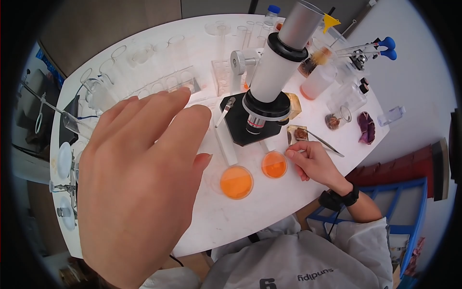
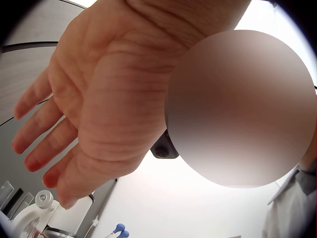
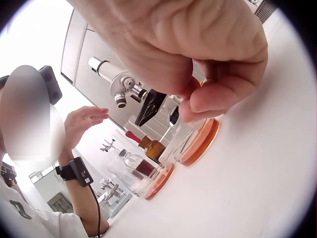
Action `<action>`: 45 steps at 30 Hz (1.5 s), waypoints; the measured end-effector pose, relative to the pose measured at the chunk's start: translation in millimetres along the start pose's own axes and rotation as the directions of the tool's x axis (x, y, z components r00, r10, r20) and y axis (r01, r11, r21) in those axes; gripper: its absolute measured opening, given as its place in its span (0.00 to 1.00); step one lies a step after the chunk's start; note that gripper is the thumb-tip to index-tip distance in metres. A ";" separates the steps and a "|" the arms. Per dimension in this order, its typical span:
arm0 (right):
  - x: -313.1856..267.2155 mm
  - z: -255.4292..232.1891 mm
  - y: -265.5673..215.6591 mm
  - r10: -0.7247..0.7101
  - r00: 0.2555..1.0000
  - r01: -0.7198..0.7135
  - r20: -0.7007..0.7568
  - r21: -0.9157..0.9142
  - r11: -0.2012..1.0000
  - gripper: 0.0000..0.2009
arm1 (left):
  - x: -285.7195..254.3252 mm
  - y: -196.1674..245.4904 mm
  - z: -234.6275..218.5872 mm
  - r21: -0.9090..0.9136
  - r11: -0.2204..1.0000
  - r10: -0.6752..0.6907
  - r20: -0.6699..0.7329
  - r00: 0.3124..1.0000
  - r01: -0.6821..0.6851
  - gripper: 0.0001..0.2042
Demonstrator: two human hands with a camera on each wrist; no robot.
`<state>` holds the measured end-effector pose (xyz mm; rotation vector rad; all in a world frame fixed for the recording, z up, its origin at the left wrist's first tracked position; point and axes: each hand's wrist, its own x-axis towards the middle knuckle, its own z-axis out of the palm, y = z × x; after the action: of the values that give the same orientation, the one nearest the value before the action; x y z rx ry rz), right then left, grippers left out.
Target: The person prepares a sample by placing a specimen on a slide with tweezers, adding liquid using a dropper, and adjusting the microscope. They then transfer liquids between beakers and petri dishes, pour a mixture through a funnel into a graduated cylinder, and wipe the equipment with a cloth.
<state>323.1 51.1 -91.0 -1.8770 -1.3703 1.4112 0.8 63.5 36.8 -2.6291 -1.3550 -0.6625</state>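
Observation:
My left hand is raised close to the head camera above the table's left part, with relaxed fingers. The left wrist view shows the palm of that hand bare, its fingers spread and holding nothing. My right hand is low over the table at the right rim of the smaller orange dish, its fingers loosely curled. In the right wrist view, this hand's fingertips are close together just above an orange dish; no held thing shows, and contact with the rim is unclear. A larger orange dish lies to the left.
A microscope stands behind the dishes. Tweezers, a small block with a brown specimen and a purple piece lie to the right. Glassware, including a beaker, lines the back left; a pink-liquid bottle stands back right.

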 end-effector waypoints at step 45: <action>-44.5 -9.5 4.8 -0.632 0.760 0.506 -0.155 -0.470 0.723 0.04 | -0.5 4.8 1.4 0.004 0.998 -0.062 0.036 0.997 0.062 0.20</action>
<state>333.9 12.0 -69.7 -1.5649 -1.9559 0.5204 4.8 60.7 35.8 -2.6186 -1.4520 -0.6231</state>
